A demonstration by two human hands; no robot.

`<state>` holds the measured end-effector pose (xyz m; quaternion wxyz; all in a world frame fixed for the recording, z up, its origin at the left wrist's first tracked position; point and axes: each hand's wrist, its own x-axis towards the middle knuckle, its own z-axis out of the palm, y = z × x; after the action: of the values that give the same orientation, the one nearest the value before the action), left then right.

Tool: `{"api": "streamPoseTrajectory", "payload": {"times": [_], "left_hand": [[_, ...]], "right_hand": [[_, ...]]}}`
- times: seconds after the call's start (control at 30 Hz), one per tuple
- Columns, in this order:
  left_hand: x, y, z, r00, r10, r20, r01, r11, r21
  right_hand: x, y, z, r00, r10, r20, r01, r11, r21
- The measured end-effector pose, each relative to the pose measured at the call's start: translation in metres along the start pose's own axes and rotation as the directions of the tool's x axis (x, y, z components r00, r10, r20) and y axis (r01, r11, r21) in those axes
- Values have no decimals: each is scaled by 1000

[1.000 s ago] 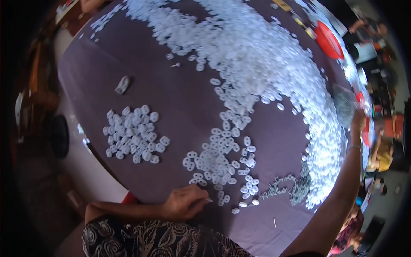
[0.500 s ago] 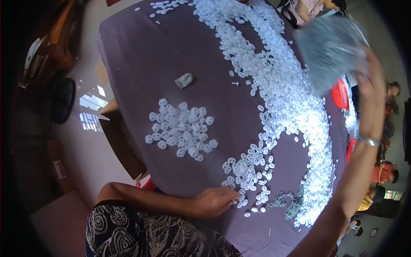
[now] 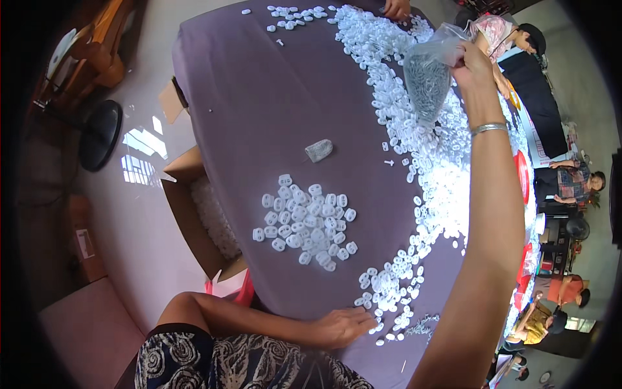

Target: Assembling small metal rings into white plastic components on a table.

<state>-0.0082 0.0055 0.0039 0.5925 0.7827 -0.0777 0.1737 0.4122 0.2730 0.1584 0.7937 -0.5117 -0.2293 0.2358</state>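
Gripping bag [image 3: 426,87] by top in fingers of right hand [image 3: 474,68], over white heap [image 3: 447,194] toward right edge of tabletop [image 3: 259,97]; with left hand [image 3: 343,329] beside white pieces [image 3: 387,290] at near edge, cannot tell grip of its fingers

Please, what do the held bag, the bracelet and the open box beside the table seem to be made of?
Bag: apparently thin, clear plastic, with grey contents showing through. Bracelet: probably metal, from its silvery shine. Box: likely cardboard, matt brown and thin-walled.
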Motion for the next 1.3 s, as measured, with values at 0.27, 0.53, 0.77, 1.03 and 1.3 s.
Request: {"api": "streamPoseTrajectory", "payload": {"times": [0.27, 0.53, 0.77, 1.03, 1.3], "left_hand": [[-4, -1, -2, 1000, 10, 29, -11, 998, 55], [-3, -11, 0, 992, 125, -3, -123, 979, 163], [5, -7, 0, 997, 70, -36, -67, 995, 71], [4, -5, 1, 999, -14, -37, 13, 999, -38], [4, -4, 2, 997, -58, -59, 56, 998, -41]], "right_hand": [[-111, -15, -4, 980, 112, 163, -32, 905, -425], [-244, -63, -103, 992, 7, -122, -62, 889, -454], [-420, -87, -176, 957, -96, -273, -107, 759, -642], [-552, -52, -227, 924, -27, -381, -254, 702, -665], [-544, -35, -204, 967, -85, -241, -136, 628, -766]]}}
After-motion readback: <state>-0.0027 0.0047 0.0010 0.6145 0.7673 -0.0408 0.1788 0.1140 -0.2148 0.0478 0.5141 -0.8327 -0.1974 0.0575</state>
